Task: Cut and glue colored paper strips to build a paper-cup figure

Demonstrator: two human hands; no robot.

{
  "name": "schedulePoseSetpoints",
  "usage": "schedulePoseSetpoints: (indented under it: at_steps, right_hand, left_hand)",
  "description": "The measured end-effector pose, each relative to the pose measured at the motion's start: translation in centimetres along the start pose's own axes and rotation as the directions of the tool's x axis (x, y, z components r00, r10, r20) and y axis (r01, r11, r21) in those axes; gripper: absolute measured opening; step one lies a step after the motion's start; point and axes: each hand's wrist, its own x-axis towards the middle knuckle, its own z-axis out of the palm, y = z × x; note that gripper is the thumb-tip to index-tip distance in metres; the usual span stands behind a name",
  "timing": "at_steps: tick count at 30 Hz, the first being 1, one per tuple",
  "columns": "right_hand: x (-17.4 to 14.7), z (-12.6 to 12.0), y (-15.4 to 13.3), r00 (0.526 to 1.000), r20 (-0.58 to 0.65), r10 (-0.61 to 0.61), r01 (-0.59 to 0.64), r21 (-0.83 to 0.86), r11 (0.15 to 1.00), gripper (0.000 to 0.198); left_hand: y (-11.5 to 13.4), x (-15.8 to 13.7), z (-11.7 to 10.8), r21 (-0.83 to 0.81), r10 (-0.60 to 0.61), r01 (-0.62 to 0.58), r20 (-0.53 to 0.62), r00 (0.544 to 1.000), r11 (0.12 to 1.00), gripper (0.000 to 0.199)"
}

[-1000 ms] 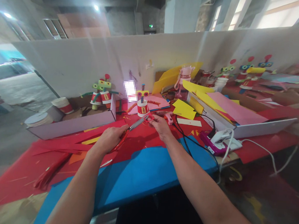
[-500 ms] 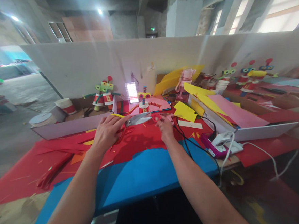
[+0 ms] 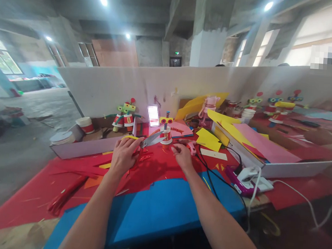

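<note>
My left hand [image 3: 124, 154] is closed around a pair of scissors [image 3: 153, 139], whose bare metal blades point right, slightly apart. My right hand [image 3: 183, 157] is curled with thumb and fingertips together over the red paper; whatever they may pinch is hidden. Just behind its knuckles lies a pink glue gun [image 3: 192, 147]. Between the hands, a little farther back, stands a paper-cup robot figure [image 3: 165, 135] with a yellow head and red spring arms. The scissor tips overlap its cup in the view. Red paper [image 3: 154, 167] covers the table beneath both hands.
A shallow box [image 3: 81, 149] with cup figures [image 3: 128, 119] stands left. On the right are an open box of coloured paper [image 3: 269, 145], a purple power strip [image 3: 243, 182] and cables. Yellow sheets [image 3: 209, 139] lie near the glue gun. Blue paper [image 3: 160, 200] covers the front edge.
The view has tilted up, so the table sits lower. My right fingers were by a small red piece near the scissor tips; that piece no longer shows there. The left hand keeps the scissors.
</note>
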Motion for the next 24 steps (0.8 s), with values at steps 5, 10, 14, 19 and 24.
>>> schedulePoseSetpoints:
  at_steps: [5,10,14,19,24]
  right_hand:
    - [0.1,0.5,-1.0,0.962,0.135,0.239,-0.273,0.564,0.779,0.03]
    - [0.0,0.9,-1.6,0.957,0.081,0.278,-0.258,0.673,0.693,0.035]
    - [-0.1,1.0,-1.8,0.962,0.043,0.27,-0.219,0.715,0.664,0.034]
    - [-0.3,0.8,-2.3,0.968,0.08,0.24,-0.22,0.734,0.643,0.034]
    - [-0.4,0.8,-2.6,0.963,0.132,0.235,-0.253,0.74,0.623,0.034]
  left_hand:
    - [0.7,-0.5,0.1,-0.109,-0.15,0.165,0.13,0.98,0.98,0.042]
    - [2.2,-0.1,-0.3,-0.055,-0.178,0.204,0.309,0.934,0.977,0.046]
    - [3.7,0.4,-0.8,-0.046,-0.135,0.17,0.416,0.899,0.984,0.043]
    - [4.9,0.3,-0.2,-0.006,-0.085,0.101,0.489,0.868,0.995,0.038]
    - [5.1,0.2,0.3,0.014,-0.079,0.083,0.489,0.869,0.996,0.039]
